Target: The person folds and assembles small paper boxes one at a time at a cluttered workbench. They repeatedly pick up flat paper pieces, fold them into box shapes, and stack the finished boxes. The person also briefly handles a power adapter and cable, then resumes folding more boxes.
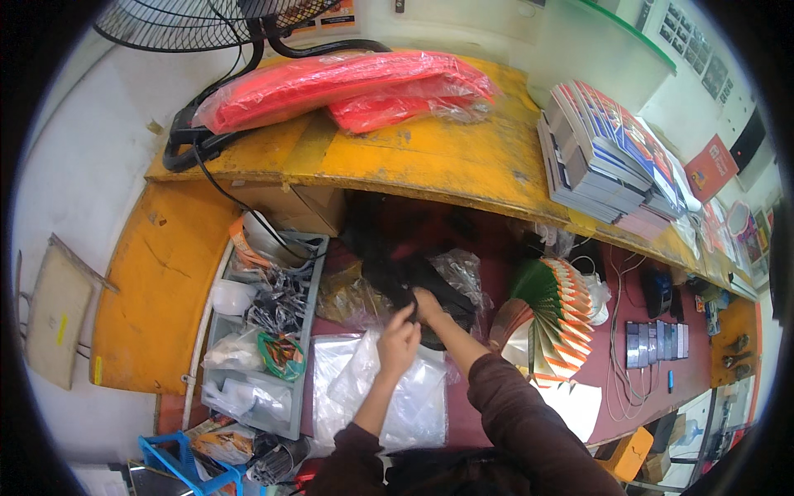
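My left hand (397,345) and my right hand (428,307) are close together over the middle of the dark red tabletop. The right one grips a piece of black cloth (387,269), possibly a garment, which stretches back into the shade under the shelf. Fingers of the left pinch at the cloth's near edge, just beside the right hand; their exact hold is partly hidden. Crumpled clear plastic (463,273) lies around the cloth, with a yellowish plastic bag (351,299) to its left. Closer to me, a stack of clear plastic bags (339,405) lies flat under my left wrist.
A grey crate (311,331) of wrapped items stands left. On the right are a pleated green-and-orange paper fan (546,302), cables and a row of small dark boxes (656,345). The yellow shelf (413,157) overhead carries red plastic-wrapped packs (289,91) and stacked booklets (600,157).
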`<act>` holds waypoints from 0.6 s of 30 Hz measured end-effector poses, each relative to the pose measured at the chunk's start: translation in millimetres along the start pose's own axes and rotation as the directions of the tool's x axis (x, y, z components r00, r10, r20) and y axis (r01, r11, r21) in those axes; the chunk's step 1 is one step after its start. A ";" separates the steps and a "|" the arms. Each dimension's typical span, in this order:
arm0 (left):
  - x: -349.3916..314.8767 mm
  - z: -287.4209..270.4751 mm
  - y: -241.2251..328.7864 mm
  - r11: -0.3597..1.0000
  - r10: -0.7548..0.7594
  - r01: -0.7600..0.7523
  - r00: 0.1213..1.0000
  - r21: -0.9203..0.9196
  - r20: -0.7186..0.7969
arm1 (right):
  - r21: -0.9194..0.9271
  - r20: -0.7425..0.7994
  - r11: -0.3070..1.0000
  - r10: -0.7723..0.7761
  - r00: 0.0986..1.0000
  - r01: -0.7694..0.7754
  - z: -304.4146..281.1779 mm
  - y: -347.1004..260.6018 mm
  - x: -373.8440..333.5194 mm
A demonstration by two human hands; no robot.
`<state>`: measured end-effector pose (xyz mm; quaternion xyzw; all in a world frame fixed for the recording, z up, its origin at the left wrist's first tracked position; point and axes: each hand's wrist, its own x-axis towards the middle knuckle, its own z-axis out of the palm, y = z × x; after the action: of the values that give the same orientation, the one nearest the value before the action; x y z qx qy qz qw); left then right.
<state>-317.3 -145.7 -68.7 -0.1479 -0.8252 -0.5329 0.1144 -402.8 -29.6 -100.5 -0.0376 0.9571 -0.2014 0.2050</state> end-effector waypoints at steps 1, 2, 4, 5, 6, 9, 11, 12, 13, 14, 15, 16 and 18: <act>-8.1 3.5 3.4 0.992 0.103 -0.102 0.995 0.069 -0.016 | -0.007 0.014 1.000 0.005 1.000 -0.005 2.7 2.2 10.4; -15.2 5.2 5.1 0.987 0.084 -0.086 0.996 0.136 0.025 | -0.013 0.022 1.000 0.011 1.000 -0.011 4.9 5.1 19.5; -27.1 9.2 5.4 0.997 -0.024 0.032 0.991 -0.065 0.132 | -0.007 0.025 1.000 0.019 1.000 -0.019 10.1 8.2 32.5; -30.9 10.4 3.0 0.987 -0.054 0.083 0.979 -0.140 0.198 | -0.002 0.021 1.000 0.024 0.999 -0.024 13.3 8.7 35.3; -30.1 12.2 -2.7 0.981 0.068 -0.045 0.991 -0.188 0.118 | 0.003 0.018 1.000 0.028 0.999 -0.028 16.2 7.8 37.4; -18.3 13.6 -29.7 0.953 -0.056 0.004 0.985 -0.304 -0.161 | 0.026 -0.003 0.999 0.029 1.000 -0.029 28.6 4.4 31.3; -6.7 10.1 -48.6 0.874 -0.358 0.209 0.887 -0.438 -0.292 | 0.049 -0.025 0.998 0.030 0.999 -0.029 36.5 4.3 22.9; 1.0 8.8 -56.2 0.781 -0.544 0.323 0.772 -0.535 -0.329 | 0.070 -0.038 0.997 0.029 0.999 -0.027 38.9 6.6 18.2; 8.9 4.7 -62.9 0.842 -0.477 0.288 0.793 -0.457 -0.379 | 0.093 -0.053 0.995 0.028 0.998 -0.023 41.6 8.7 12.8; 18.5 -0.8 -68.5 0.891 -0.407 0.252 0.810 -0.377 -0.421 | 0.117 -0.068 0.993 0.025 0.997 -0.017 43.5 12.0 5.7; 26.7 -7.3 -71.8 0.920 -0.361 0.236 0.821 -0.313 -0.442 | 0.145 -0.084 0.989 0.020 0.996 -0.008 44.3 14.7 -1.7; 34.6 -14.6 -73.1 0.938 -0.322 0.253 0.886 -0.236 -0.333 | 0.177 -0.103 0.984 0.022 0.994 -0.003 43.8 18.0 -11.9; 51.1 -26.1 -71.1 0.943 -0.318 0.309 0.946 -0.121 -0.063 | 0.241 -0.165 0.970 0.019 0.986 0.022 38.0 22.5 -38.4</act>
<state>-390.1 -191.0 -100.6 0.0010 -0.8025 -0.5943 0.0534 -352.0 -17.2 -126.8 0.0038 0.9391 -0.3190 0.1277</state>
